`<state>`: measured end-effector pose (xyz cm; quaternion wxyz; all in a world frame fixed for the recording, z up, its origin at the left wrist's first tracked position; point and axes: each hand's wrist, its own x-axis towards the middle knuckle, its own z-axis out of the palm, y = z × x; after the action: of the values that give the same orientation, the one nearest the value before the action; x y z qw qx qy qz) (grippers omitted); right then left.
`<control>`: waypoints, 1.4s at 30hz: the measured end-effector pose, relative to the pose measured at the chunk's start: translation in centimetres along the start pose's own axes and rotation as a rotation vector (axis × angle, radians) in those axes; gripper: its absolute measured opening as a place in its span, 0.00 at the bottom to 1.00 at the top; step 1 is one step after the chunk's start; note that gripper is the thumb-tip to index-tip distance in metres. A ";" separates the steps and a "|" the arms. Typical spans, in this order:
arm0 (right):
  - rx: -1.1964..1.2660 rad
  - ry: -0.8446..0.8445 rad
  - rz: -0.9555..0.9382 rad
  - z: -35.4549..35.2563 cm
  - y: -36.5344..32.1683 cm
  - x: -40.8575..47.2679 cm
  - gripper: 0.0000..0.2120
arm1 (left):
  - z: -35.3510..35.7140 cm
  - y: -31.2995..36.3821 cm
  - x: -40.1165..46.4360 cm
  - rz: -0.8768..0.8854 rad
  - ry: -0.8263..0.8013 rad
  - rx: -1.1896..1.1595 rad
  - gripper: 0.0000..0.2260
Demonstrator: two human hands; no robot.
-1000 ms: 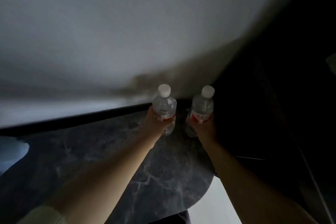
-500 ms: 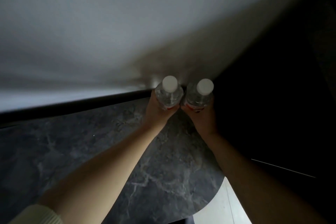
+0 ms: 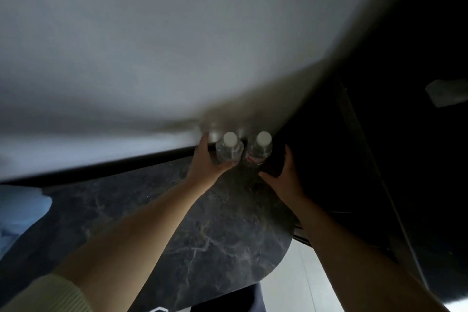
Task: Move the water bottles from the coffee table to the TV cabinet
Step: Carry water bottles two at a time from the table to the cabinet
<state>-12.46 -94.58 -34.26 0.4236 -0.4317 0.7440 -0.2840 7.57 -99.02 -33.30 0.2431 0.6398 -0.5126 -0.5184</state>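
Two clear water bottles with white caps stand side by side at the back corner of a dark marbled cabinet top, close to the wall. My left hand still grips the left bottle around its body. The right bottle, with a red-and-white label, stands free. My right hand is just to its right, fingers spread and off the bottle, holding nothing.
A pale wall rises right behind the bottles above a black strip. A dark surface fills the right side. The cabinet top ends in a rounded edge at the lower right, above a light floor. A pale blue object lies at far left.
Both bottles moved back toward the wall and came down onto the cabinet top. My right hand let go of its bottle and drew away to the right; my left hand keeps its hold.
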 end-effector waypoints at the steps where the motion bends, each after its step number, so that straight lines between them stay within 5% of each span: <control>1: -0.036 0.019 -0.013 -0.6 -1.3 -0.4 0.46 | -0.6 1.1 -0.7 0.045 0.017 0.072 0.46; 5: -0.245 -0.011 -0.072 -3.4 -7.3 -1.9 0.40 | -2.8 6.4 -2.8 0.219 0.053 0.322 0.36; 9: -0.723 -0.102 -0.038 -5.9 -12.4 -2.8 0.29 | -5.0 11.4 -4.0 0.323 0.123 0.601 0.27; 13: -0.969 -0.121 0.005 -7.1 -17.4 -4.5 0.25 | -7.5 14.2 -6.1 0.255 0.110 0.835 0.27; 19: -1.159 -0.155 -0.238 -5.7 -22.7 -6.7 0.22 | -11.0 17.4 -9.6 0.160 0.166 0.942 0.25; 28: -1.260 -0.288 -0.634 -2.9 -26.1 -10.1 0.20 | -14.2 15.8 -17.2 -0.112 0.362 0.931 0.25; 42: -1.326 -0.661 -1.158 5.9 -24.5 -25.4 0.23 | -11.9 7.0 -38.4 -0.648 0.761 0.520 0.26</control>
<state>9.33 -83.91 -8.00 0.0737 -0.9465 0.2654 0.1683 18.08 -69.22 -7.40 0.0737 0.9452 -0.2772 -0.1561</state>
